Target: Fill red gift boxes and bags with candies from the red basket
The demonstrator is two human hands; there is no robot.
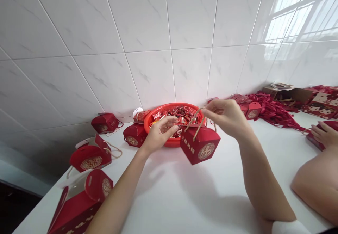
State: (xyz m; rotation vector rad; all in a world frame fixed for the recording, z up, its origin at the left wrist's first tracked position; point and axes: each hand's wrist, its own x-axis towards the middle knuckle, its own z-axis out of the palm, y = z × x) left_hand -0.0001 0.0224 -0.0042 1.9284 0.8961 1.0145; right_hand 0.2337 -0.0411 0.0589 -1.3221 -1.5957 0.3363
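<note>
A red gift box (200, 145) with gold print and a round gold emblem hangs tilted above the white table. My right hand (224, 116) pinches its twisted rope handle (196, 130) from above. To the left of the box, my left hand (161, 131) is open, fingers apart and pointing right, with nothing in it. It is in front of an orange-red plastic basket (173, 143) that holds many wrapped candies (182, 113). The box and both hands cover part of the basket.
Several red boxes, including an open one (91, 158), stand along the left. Near the wall (148, 75) lie more boxes and a heap of red ribbons (274, 112). At right, another person's hand (323, 135) touches a red box. The table's left edge (39, 211) is visible.
</note>
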